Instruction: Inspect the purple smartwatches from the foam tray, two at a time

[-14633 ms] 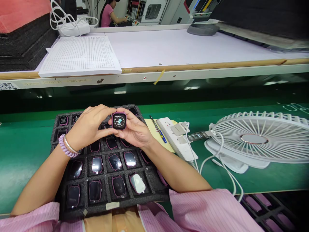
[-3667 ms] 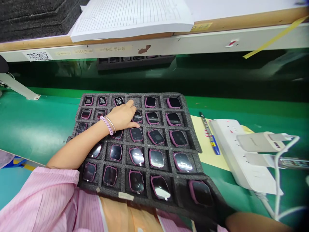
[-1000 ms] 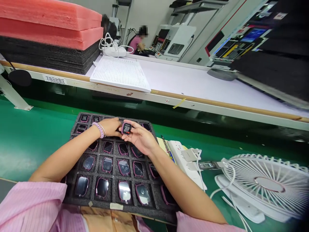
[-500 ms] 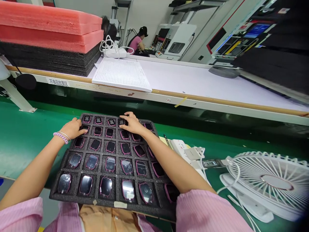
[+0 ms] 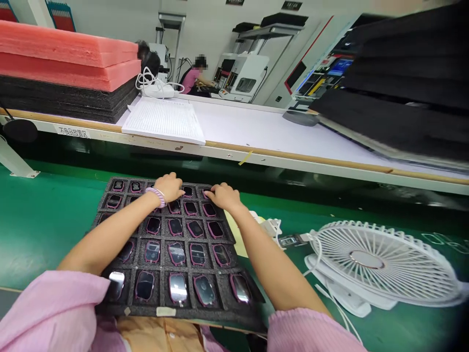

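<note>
Now my left hand (image 5: 169,187) and right hand (image 5: 222,195) both rest on the far row of the foam tray (image 5: 110,230), fingers spread and gripping nothing. I judge a light, straight touch on one watch (image 5: 191,208) keeps its neighbours seated.

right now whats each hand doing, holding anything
Left hand: fingers curled down on the far row of the foam tray; holding anything cannot be told.
Right hand: fingertips on a watch in the far row, not lifted.
</note>
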`<action>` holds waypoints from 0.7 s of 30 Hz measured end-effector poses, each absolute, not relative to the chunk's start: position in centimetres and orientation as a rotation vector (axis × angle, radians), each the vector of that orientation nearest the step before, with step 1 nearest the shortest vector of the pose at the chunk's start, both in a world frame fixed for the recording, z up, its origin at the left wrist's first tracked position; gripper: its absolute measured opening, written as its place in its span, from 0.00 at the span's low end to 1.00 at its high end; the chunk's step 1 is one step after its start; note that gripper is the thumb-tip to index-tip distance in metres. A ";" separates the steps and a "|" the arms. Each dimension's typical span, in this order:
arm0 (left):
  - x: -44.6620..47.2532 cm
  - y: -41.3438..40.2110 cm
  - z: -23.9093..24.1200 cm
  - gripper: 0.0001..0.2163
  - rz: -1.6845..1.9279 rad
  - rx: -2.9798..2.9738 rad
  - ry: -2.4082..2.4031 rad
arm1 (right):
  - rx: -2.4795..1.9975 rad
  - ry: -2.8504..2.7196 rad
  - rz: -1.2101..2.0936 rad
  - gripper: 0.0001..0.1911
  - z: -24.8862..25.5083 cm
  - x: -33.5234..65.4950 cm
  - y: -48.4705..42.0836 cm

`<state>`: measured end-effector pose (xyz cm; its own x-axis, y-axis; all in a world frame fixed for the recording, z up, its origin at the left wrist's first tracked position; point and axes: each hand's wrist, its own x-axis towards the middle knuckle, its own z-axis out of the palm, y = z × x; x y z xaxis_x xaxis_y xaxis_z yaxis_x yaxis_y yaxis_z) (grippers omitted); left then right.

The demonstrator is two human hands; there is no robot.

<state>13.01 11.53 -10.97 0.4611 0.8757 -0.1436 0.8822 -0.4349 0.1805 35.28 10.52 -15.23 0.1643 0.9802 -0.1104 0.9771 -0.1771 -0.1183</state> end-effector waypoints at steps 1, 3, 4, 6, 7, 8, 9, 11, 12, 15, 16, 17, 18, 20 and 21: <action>14.9 11.8 -11.6 0.18 -0.013 2.455 1.540 | -2.368 -1.994 0.241 0.17 -15.6 35.1 10.3; 17.6 12.2 -12.9 0.20 0.040 2.380 1.600 | -2.311 -1.967 0.234 0.14 -16.2 34.8 9.9; 18.5 12.5 -13.4 0.21 0.076 2.341 1.623 | -2.271 -1.947 0.238 0.13 -16.3 34.7 9.6; 19.2 12.8 -14.0 0.21 0.151 2.262 1.628 | -2.170 -1.894 0.255 0.11 -16.3 34.7 9.3; 19.2 13.0 -14.0 0.19 0.191 2.226 1.606 | -2.110 -1.865 0.274 0.09 -16.3 34.7 9.1; 18.9 13.0 -13.9 0.16 0.230 2.190 1.569 | -2.046 -1.833 0.303 0.08 -16.2 34.7 8.9; 18.5 13.0 -13.7 0.13 0.271 2.152 1.519 | -1.980 -1.797 0.344 0.06 -16.2 34.7 8.8; 17.0 12.7 -12.9 0.07 0.355 2.055 1.396 | -1.833 -1.717 0.479 0.06 -16.1 34.5 8.6; 16.0 12.3 -12.5 0.06 0.394 1.988 1.330 | -1.752 -1.673 0.573 0.06 -16.1 34.2 8.5; 12.4 10.8 -11.1 0.07 0.467 1.721 1.141 | -1.488 -1.542 0.916 0.11 -15.9 33.0 8.2; 11.1 10.2 -10.7 0.08 0.487 1.633 1.082 | -1.412 -1.506 1.014 0.14 -15.8 32.4 8.0; 9.7 9.6 -10.5 0.09 0.508 1.554 1.033 | -1.333 -1.461 1.120 0.16 -15.7 31.8 7.8; 8.5 9.0 -10.3 0.11 0.529 1.485 0.996 | -1.242 -1.399 1.246 0.19 -15.5 31.0 7.5; 6.4 7.9 -10.5 0.17 0.583 1.378 0.968 | -1.025 -1.225 1.533 0.23 -15.1 29.4 6.8; 5.6 7.5 -10.7 0.19 0.619 1.334 0.975 | -0.913 -1.133 1.662 0.24 -14.9 28.6 6.5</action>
<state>5.62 7.48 -10.72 0.4894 0.8424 -0.2256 0.1536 0.1714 0.9732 28.56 6.45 -14.90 -0.3228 0.9427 -0.0845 -0.2661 -0.1761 -0.9477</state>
